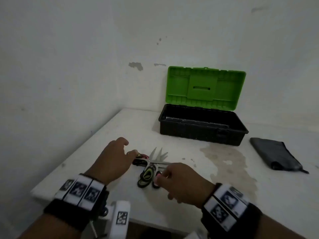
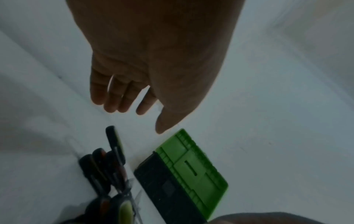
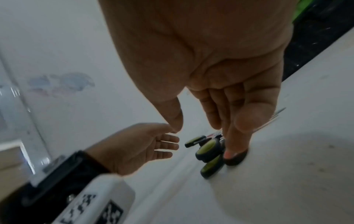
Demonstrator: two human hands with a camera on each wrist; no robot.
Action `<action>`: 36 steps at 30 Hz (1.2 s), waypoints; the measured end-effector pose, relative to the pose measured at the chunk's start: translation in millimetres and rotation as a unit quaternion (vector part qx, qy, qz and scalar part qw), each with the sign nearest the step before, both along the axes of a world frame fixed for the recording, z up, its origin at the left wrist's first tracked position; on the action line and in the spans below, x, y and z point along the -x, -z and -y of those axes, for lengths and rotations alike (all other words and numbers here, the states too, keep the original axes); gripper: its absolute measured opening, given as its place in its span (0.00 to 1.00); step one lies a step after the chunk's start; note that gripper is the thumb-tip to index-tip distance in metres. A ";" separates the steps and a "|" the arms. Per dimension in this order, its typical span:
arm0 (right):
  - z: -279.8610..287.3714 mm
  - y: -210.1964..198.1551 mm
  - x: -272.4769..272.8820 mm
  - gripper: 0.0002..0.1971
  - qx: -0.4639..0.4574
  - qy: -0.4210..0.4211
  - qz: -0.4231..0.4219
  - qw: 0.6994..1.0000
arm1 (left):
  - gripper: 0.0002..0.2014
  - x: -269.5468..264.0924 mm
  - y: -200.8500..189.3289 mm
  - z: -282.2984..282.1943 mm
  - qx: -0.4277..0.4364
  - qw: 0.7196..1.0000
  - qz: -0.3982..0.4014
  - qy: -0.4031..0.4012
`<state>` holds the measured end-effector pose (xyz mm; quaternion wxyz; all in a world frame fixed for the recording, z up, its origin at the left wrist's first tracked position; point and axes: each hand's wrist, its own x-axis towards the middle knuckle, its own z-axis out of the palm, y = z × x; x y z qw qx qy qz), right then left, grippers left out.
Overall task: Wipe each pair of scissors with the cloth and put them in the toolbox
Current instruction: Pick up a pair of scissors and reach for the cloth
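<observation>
Scissors (image 1: 151, 165) lie piled between both hands, blades pointing far-right toward the open toolbox (image 1: 202, 125). Right hand (image 1: 179, 180) is nearer: one fingertip presses a black handle loop, nothing gripped. Left hand (image 1: 114, 159) hovers open, empty. Cloth (image 1: 274, 155) sits far right, well apart.

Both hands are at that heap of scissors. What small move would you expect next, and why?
Probably the right hand closes on one handle and lifts a single pair clear. Its fingertip already touches a black handle loop, the scissors lie tangled in a pile, the left hand hangs open over them, and the cloth and open toolbox both wait untouched.
</observation>
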<state>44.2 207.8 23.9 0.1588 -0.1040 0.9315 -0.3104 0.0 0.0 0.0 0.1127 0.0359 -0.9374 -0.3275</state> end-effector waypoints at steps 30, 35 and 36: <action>-91.3 -10.6 -10.8 0.07 0.318 0.127 -0.024 0.939 | 0.05 -7.7 -53.6 -86.9 -0.323 0.910 0.150 0.213; -145.6 -19.6 -20.8 0.06 0.318 0.136 -0.012 0.938 | 0.11 -7.4 -53.1 -151.2 -0.276 0.924 0.116 0.238; -157.6 -21.7 -20.2 0.07 0.311 0.141 -0.012 0.940 | 0.12 -5.5 -50.5 -165.1 -0.277 0.926 0.105 0.234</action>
